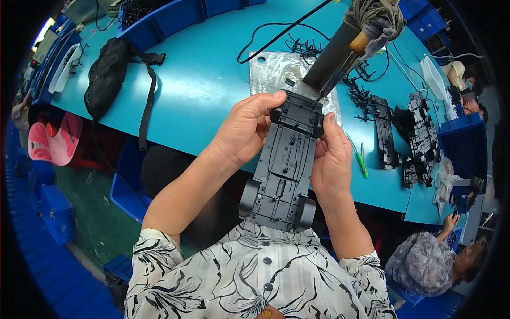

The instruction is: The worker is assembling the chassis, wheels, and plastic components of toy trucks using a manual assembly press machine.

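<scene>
A long black plastic toy-car chassis [287,165] is held up in front of my chest, its inner side with ribs and posts facing me. My left hand [245,127] grips its far left corner, thumb on top. On the far right side my right hand [333,157] closes round the edge, thumb near the corner. A soldering iron [342,69] with a yellowish handle slants down beside a dark metal bar. Its tip is at the chassis's far right end; whether it touches cannot be made out. Beneath lies a scuffed metal plate [265,77].
To the right lie more black chassis [385,133], a stack of black frames [423,141], tangled small black parts [360,93] and a green pen [362,164]. A black bag [109,80] lies left. A blue bin [178,21] stands behind. Another person [425,263] sits at right.
</scene>
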A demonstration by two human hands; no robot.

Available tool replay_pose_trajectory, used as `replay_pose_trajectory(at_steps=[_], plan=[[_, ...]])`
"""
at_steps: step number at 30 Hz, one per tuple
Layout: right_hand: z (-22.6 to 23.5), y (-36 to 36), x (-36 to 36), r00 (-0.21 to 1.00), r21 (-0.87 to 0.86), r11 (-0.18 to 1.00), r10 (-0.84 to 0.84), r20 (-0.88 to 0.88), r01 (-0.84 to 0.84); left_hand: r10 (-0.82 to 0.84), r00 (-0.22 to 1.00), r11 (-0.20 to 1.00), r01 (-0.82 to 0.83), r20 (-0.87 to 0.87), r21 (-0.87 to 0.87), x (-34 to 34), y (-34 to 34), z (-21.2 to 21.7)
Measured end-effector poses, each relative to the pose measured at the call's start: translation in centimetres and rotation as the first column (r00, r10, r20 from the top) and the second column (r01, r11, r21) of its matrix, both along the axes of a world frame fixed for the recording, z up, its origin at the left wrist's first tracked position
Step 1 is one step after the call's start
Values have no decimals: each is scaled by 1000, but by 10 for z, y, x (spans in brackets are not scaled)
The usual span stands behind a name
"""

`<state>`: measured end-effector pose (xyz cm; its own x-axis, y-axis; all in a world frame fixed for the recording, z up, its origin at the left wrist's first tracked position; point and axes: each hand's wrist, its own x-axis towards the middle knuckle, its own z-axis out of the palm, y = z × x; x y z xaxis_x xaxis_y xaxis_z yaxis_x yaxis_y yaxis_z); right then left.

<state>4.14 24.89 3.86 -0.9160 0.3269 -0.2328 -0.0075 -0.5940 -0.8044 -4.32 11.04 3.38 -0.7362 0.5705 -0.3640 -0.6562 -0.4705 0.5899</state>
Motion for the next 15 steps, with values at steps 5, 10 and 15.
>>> replay_pose_trajectory(at_steps=[5,10,15], plan=[[3,-1,-1,1000,0,1000,12,-8,-12,-9,1000,1000,9,24,4,0,0,3],[7,-2,-2,1000,30,1000,6,12,-6,-8,999,1000,7,52,7,-1,-1,-1],[7,0,-2,1000,56,998,-5,26,4,7,998,1000,-8,65,25,0,1,3]])
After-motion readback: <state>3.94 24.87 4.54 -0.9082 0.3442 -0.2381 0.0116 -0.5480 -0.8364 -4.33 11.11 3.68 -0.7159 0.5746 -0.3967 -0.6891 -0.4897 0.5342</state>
